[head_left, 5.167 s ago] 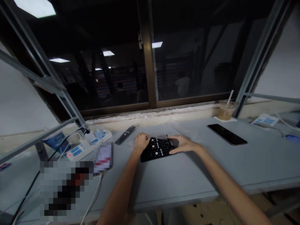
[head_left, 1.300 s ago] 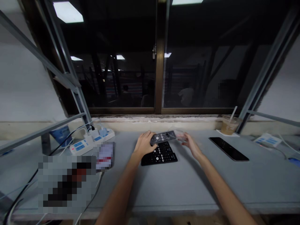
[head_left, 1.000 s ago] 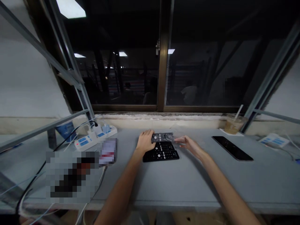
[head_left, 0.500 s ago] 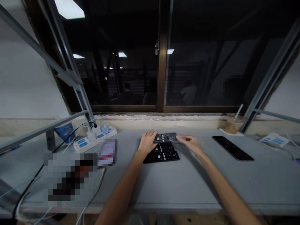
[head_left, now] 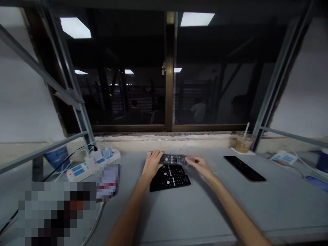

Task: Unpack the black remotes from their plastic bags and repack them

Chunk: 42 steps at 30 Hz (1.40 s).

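Observation:
A black remote control (head_left: 172, 159), which looks wrapped in clear plastic, lies crosswise between my hands. My left hand (head_left: 153, 163) is closed over its left end, thumb towards the near side. At the other end, my right hand (head_left: 199, 164) pinches the wrapping or the tip of the remote; which of the two I cannot tell. Just nearer to me, two more black remote controls (head_left: 176, 180) with white and grey buttons lie side by side on the grey table (head_left: 194, 212). Their left ends are partly hidden by my left hand and wrist.
To the right are a black phone (head_left: 244, 168) and a cup with a straw (head_left: 243, 142). A white power strip (head_left: 93, 165) with plugs and cables stands on the left, near a phone (head_left: 107, 181) with a lit screen. Metal posts (head_left: 273, 78) frame the window.
The camera view has tilted up and shifted right, so everything sits lower and further left. Both hands keep their hold at the two ends of the upper remote control.

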Each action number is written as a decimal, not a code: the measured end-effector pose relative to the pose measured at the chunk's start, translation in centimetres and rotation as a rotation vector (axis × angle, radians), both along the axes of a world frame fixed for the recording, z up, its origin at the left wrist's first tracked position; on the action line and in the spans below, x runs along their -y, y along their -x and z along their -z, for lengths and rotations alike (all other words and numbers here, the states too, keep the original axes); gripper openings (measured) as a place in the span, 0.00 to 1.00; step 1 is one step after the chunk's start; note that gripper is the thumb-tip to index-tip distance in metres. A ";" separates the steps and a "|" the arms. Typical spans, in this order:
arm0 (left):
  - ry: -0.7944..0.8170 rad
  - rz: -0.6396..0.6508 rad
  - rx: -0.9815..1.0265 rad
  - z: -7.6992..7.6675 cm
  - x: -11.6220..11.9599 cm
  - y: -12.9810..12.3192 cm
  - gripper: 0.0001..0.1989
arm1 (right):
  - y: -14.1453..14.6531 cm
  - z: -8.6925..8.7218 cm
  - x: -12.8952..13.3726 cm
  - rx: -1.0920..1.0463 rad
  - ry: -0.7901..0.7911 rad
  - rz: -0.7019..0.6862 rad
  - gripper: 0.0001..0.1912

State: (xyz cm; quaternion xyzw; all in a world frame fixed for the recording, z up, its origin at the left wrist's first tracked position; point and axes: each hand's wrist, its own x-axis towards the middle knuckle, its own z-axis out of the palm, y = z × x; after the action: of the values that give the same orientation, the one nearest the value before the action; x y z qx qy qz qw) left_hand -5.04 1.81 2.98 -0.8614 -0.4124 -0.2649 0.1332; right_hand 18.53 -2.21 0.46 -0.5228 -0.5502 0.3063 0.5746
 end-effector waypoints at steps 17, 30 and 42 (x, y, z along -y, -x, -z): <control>0.230 -0.402 0.314 0.8 -1.2 1.7 0.19 | -2.7 0.4 -1.0 -0.501 -0.116 0.436 0.18; 0.314 -0.216 0.161 1.1 -0.9 -0.4 0.16 | 1.7 -0.6 1.1 -0.307 0.293 -0.340 0.17; 0.720 0.023 0.119 -0.5 2.4 -1.1 0.38 | 0.3 -1.4 2.2 0.097 0.262 -0.579 0.16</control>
State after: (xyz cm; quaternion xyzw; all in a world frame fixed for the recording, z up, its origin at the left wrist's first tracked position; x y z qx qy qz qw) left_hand -3.90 -0.58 3.53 -0.8407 -0.4768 -0.1537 -0.2057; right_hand 18.19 -4.38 1.89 -0.4280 -0.6587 0.4998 0.3647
